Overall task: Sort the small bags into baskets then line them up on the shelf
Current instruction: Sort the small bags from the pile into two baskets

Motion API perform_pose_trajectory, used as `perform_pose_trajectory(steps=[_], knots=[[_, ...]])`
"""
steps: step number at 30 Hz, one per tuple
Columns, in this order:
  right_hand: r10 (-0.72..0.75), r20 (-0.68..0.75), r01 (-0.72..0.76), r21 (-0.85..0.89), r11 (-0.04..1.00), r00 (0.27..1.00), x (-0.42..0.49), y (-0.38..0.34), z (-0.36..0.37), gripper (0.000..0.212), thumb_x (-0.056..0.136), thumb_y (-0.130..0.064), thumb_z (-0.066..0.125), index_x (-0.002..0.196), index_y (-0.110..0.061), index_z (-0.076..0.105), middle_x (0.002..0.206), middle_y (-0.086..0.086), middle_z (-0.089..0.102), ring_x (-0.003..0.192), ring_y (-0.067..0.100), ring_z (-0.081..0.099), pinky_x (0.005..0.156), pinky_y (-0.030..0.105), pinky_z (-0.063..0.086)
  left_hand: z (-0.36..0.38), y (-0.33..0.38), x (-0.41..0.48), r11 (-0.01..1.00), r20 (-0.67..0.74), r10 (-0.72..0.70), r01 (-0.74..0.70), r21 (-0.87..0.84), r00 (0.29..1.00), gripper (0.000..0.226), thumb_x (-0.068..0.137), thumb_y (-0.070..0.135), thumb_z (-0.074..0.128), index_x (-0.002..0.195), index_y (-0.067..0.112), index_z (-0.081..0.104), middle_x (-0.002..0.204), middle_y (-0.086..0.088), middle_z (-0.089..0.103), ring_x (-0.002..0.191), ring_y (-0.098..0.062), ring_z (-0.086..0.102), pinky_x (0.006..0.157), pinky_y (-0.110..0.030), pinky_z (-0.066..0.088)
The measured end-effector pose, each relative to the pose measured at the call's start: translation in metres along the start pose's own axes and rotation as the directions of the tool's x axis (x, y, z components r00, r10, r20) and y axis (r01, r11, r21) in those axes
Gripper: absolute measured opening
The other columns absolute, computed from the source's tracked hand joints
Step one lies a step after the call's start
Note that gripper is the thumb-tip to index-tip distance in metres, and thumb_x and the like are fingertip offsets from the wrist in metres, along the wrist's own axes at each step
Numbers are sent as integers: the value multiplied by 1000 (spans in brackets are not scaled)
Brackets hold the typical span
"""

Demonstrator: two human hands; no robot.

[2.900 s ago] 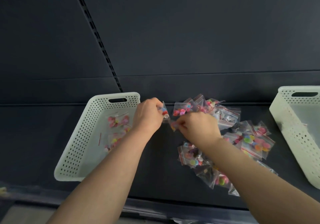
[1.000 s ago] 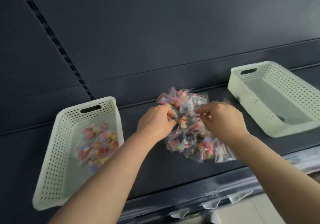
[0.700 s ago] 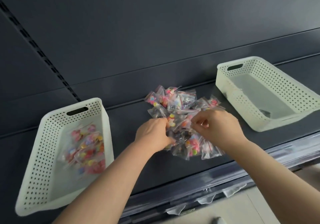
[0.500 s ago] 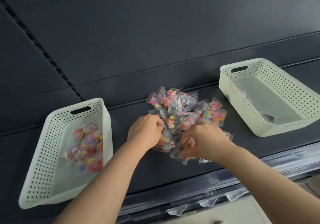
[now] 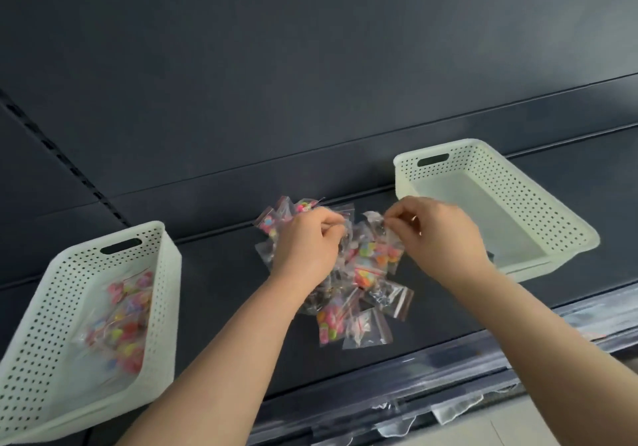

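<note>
The small bags (image 5: 348, 283) lie heaped mid-shelf (image 5: 221, 300), between the left basket (image 5: 169, 273) at the front left edge, already holding colourful ones, and the right basket (image 5: 538, 200) towards the back right. The right hand (image 5: 438, 235) pinches one clear bag (image 5: 374, 219) by its top edge. The left hand (image 5: 307, 245) curls into the heap (whether it has caught a bag I cannot tell). These look feather-light, limp and slippery, so a pinch at a corner or the sealed strip should serve best.
</note>
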State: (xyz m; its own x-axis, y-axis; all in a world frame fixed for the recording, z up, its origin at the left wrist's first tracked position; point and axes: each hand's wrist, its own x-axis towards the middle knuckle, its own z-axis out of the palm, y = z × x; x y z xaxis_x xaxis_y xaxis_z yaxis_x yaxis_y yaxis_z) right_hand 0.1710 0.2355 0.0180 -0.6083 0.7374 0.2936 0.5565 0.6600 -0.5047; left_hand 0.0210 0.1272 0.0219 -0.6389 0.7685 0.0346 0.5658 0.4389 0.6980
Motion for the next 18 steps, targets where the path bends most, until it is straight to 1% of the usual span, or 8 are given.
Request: perform_pose_trajectory(steps=[2,4,6,8,9,12,16,18], knots=[[70,-78,-75,-62,995,994,2,30,-20,8,91,-32,59,89,-32,67,82,-17,65,72,11,58,57,27,45,23,25,6,999,42,35,-34,-25,999,16,95,24,60,106,30,70,98,17,70,89,-3,64,81,-27,53],[128,-122,-141,-101,985,984,1,62,-35,10,92,-33,57,89,-33,67,86,-16,68,73,13,60,59,28,49,45,50,10,994,79,89,-83,-72,993,16,94,22,61,105,28,71,99,14,71,93,-6,65,85,-30,53],[189,-100,-201,-128,971,977,-3,87,-48,11,92,-31,57,86,-34,66,84,-14,68,73,13,60,56,25,46,64,75,14,988,120,117,-103,-115,986,16,94,20,61,105,25,71,101,8,73,94,-10,67,86,-33,54],[246,-47,-251,-172,953,968,-7,104,-55,14,92,-30,55,86,-36,67,80,-16,65,74,11,58,52,19,38,83,93,17,988,152,119,-102,-117,981,15,94,21,61,104,25,71,102,5,73,93,-12,67,84,-34,55],[266,-36,-268,-168,949,963,-9,110,-56,15,92,-30,54,88,-36,68,81,-17,65,76,10,58,54,19,38,91,101,18,989,165,113,-96,-108,980,16,94,21,60,104,26,71,103,5,73,92,-13,66,82,-33,55],[277,-44,-280,-117,953,960,-12,120,-56,16,92,-30,54,91,-38,68,87,-19,69,80,8,60,62,24,49,107,112,22,987,155,93,-70,-145,984,17,94,20,57,102,28,70,102,8,72,88,-14,67,79,-35,57],[248,-45,-250,-70,966,968,-8,118,-57,17,94,-28,53,96,-36,68,84,-20,66,79,9,62,51,17,36,103,114,23,972,68,96,-79,-221,993,18,95,16,54,101,22,70,97,6,72,85,-12,69,80,-38,58],[217,-48,-218,-3,976,975,-4,114,-55,17,93,-26,54,97,-32,70,86,-18,68,77,12,63,55,24,47,93,107,22,979,40,88,-79,-190,995,22,96,12,51,103,19,70,98,6,72,82,-11,68,80,-34,57]])
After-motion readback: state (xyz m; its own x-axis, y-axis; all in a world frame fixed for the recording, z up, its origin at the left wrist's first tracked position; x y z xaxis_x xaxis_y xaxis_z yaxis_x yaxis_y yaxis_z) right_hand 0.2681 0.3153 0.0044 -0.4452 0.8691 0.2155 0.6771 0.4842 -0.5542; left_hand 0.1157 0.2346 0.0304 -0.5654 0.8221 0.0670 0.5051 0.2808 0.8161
